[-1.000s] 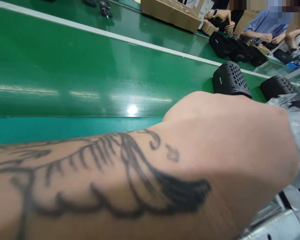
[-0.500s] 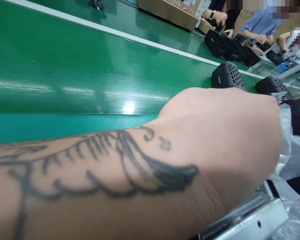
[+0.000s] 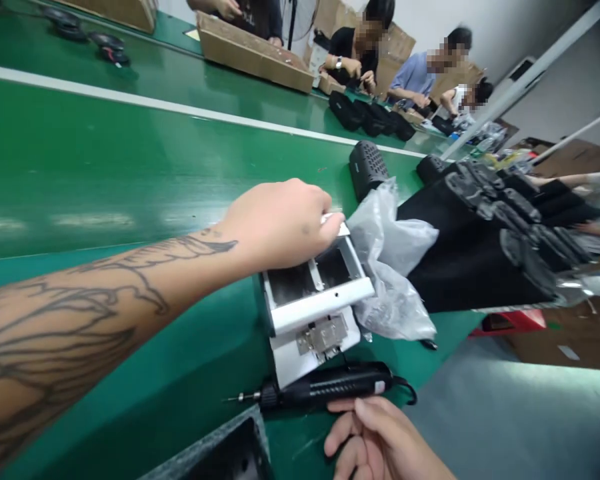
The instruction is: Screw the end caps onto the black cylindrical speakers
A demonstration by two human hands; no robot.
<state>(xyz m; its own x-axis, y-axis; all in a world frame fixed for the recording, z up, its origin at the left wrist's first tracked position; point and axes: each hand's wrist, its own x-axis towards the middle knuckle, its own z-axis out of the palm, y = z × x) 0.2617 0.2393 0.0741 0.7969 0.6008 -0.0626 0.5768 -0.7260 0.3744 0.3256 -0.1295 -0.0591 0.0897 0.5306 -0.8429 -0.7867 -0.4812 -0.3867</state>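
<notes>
My left hand [image 3: 293, 223], at the end of a tattooed forearm, is closed over the far edge of a silver metal frame [image 3: 325, 300] with dark openings; its fingertips are mostly hidden. A metal latch-like part [image 3: 324, 335] sits on the frame's near side. Just in front lies a black electric screwdriver [image 3: 330, 387], its bit pointing left and its cord at the right end. My right hand [image 3: 375, 437] is palm up below it, fingers loosely curled and apart, the forefinger against or just beside the screwdriver's body.
Crumpled clear plastic bags [image 3: 393, 267] touch the frame's right side. A black box-shaped part [image 3: 230, 453] lies at the bottom edge. Beyond are a perforated black housing [image 3: 369, 167], a large black sheet [image 3: 440, 233], a cardboard tray [image 3: 255, 53] and several people working across the green bench [image 3: 130, 153].
The view has pulled back and turned right. My left hand now appears farther off on the frame, and my right hand and the screwdriver have come into view.
</notes>
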